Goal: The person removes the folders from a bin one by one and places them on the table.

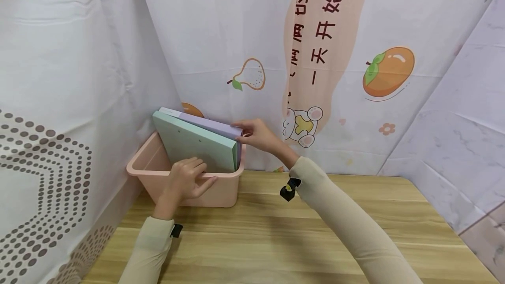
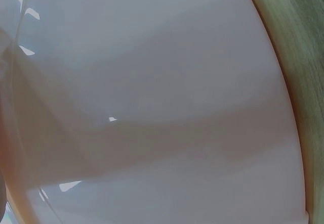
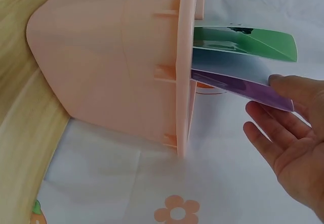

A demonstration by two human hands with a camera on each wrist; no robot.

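Observation:
Two file folders stand on edge, leaning, in a pink plastic bin [image 1: 189, 189]. The mint-green folder [image 1: 193, 139] is in front, and the purple folder [image 1: 209, 123] is behind it. With thumb and fingers my right hand [image 1: 258, 135] pinches the upper right corner of the purple folder. The right wrist view shows the thumb on the inner side of the purple folder [image 3: 243, 88] and fingers on its outer side, with the green folder [image 3: 268, 43] apart from them. My left hand [image 1: 186, 179] grips the bin's front rim, fingers over the edge and thumb outside. Bin wall fills the left wrist view.
The bin stands on a wood-grain table [image 1: 252, 231] at its back left corner. A patterned white curtain [image 1: 221, 25] hangs close behind it, and another white sheet [image 1: 71, 56] hangs along the left side.

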